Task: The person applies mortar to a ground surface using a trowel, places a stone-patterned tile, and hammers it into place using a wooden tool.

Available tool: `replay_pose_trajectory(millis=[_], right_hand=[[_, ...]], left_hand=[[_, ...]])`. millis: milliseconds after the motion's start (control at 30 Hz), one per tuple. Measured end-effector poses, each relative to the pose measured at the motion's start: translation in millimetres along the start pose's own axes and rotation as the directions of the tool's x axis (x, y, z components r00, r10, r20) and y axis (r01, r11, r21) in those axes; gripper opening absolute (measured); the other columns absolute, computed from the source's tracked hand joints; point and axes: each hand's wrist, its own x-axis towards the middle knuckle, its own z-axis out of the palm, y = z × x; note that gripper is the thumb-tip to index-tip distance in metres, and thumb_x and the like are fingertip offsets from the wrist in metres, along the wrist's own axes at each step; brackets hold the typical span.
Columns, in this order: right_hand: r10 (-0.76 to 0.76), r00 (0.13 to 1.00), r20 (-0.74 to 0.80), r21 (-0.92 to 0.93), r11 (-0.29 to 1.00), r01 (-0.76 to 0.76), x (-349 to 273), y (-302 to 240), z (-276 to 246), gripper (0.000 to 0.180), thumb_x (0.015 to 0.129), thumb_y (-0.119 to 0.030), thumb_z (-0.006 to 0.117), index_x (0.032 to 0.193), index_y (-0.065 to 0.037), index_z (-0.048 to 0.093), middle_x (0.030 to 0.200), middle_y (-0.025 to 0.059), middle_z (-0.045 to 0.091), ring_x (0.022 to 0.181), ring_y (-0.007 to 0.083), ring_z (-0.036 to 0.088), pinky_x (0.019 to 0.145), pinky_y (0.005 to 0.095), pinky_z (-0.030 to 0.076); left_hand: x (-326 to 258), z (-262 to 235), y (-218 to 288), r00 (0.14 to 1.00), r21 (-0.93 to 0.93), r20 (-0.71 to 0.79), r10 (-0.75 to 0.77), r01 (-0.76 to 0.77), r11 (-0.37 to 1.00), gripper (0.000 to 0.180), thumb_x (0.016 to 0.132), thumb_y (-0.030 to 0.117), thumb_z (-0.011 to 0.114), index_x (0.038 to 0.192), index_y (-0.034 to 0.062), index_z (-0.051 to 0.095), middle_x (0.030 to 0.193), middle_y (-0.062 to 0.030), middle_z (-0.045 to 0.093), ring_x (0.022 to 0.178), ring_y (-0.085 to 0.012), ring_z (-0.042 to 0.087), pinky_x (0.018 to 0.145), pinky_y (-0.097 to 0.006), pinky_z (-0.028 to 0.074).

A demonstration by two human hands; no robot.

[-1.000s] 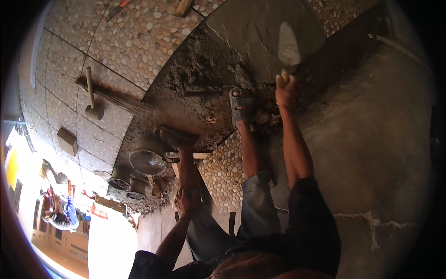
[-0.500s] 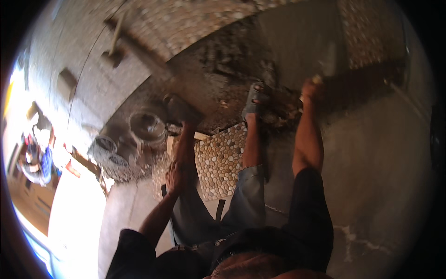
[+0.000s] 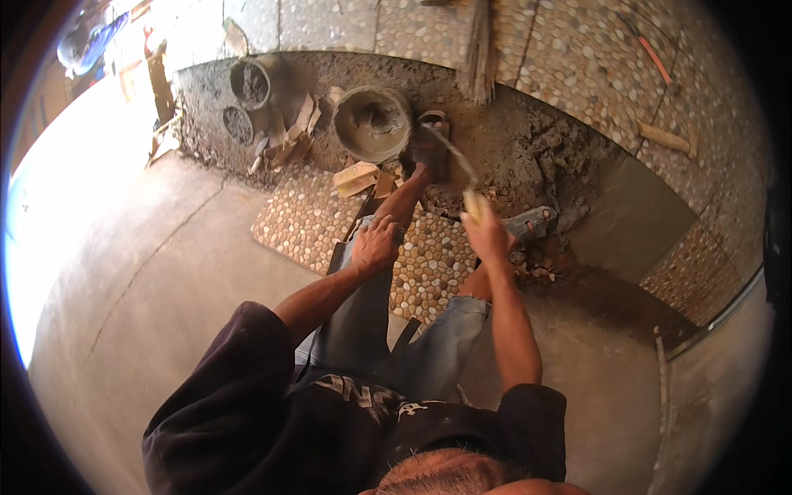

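Note:
My right hand (image 3: 488,231) is closed around the pale yellow handle of a trowel (image 3: 452,153). Its thin grey end, smeared by motion, points up and left toward a round bucket (image 3: 341,136) of wet grey mortar. Whether it touches the bucket cannot be made out. My left hand (image 3: 377,243) lies flat on my left knee, fingers spread, with nothing in it. Beyond my feet runs a curved bed of rough, dark mortar (image 3: 549,157), with a smoothed grey patch (image 3: 643,219) at its right.
Two smaller buckets (image 3: 254,81) lie at the far left beside torn paper (image 3: 301,128). Blocks (image 3: 356,177) rest on a pebble tile (image 3: 289,219) under me. Beyond the bed are a plank (image 3: 477,49), a wooden mallet (image 3: 667,137) and a red-handled tool (image 3: 654,59). Another person (image 3: 91,41) is far left.
My view has swung left, so the bucket now sits nearer the middle. My right hand has moved from beside the smoothed patch toward the bucket. My left hand stays on my leg.

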Motion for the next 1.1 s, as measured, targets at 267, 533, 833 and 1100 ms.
replay_pose_trajectory(millis=[267, 533, 833, 1100], right_hand=[[-0.432, 0.88, -0.196, 0.066, 0.89, 0.452, 41, -127, 117, 0.029, 0.089, -0.018, 0.054, 0.103, 0.006, 0.06, 0.098, 0.0238, 0.061, 0.091, 0.0389, 0.059, 0.083, 0.0447, 0.048], [0.462, 0.802, -0.378, 0.47, 0.842, -0.264, -103, 22, 2, 0.033, 0.095, -0.024, 0.051, 0.12, -0.003, 0.054, 0.073, 0.0081, 0.059, 0.06, 0.0176, 0.058, 0.06, 0.0317, 0.05], [0.877, 0.439, -0.193, 0.415, 0.479, -0.774, -363, 112, 126, 0.033, 0.089, -0.019, 0.052, 0.115, -0.001, 0.061, 0.114, 0.0193, 0.063, 0.104, 0.0347, 0.061, 0.089, 0.0399, 0.046], [0.889, 0.44, -0.125, 0.715, 0.388, -0.582, -324, 123, 257, 0.045, 0.086, -0.026, 0.057, 0.124, -0.002, 0.054, 0.118, 0.0239, 0.058, 0.109, 0.0393, 0.056, 0.09, 0.0452, 0.045]], left_hand=[[6, -15, -23, 0.999, -0.09, -0.02, 0.028, -0.03, 0.995, 0.042, 0.081, 0.016, 0.052, 0.122, 0.0056, 0.053, 0.136, -0.0132, 0.048, 0.127, -0.0312, 0.044, 0.102, -0.048, 0.036], [29, -48, -67, 0.94, -0.343, -0.054, 0.336, -0.333, 0.878, 0.039, 0.079, 0.012, 0.053, 0.118, 0.0116, 0.059, 0.126, -0.0167, 0.056, 0.116, -0.0355, 0.053, 0.098, -0.044, 0.042], [56, -118, -135, 0.902, -0.168, 0.126, 0.414, -0.392, 0.905, 0.044, 0.08, 0.013, 0.051, 0.123, 0.0038, 0.055, 0.119, -0.0196, 0.061, 0.113, -0.0317, 0.058, 0.096, -0.037, 0.044], [36, -170, -131, 0.909, 0.113, 0.229, 0.347, -0.379, 0.919, 0.038, 0.083, 0.016, 0.05, 0.118, 0.004, 0.059, 0.114, -0.0188, 0.063, 0.11, -0.0316, 0.059, 0.093, -0.039, 0.045]])
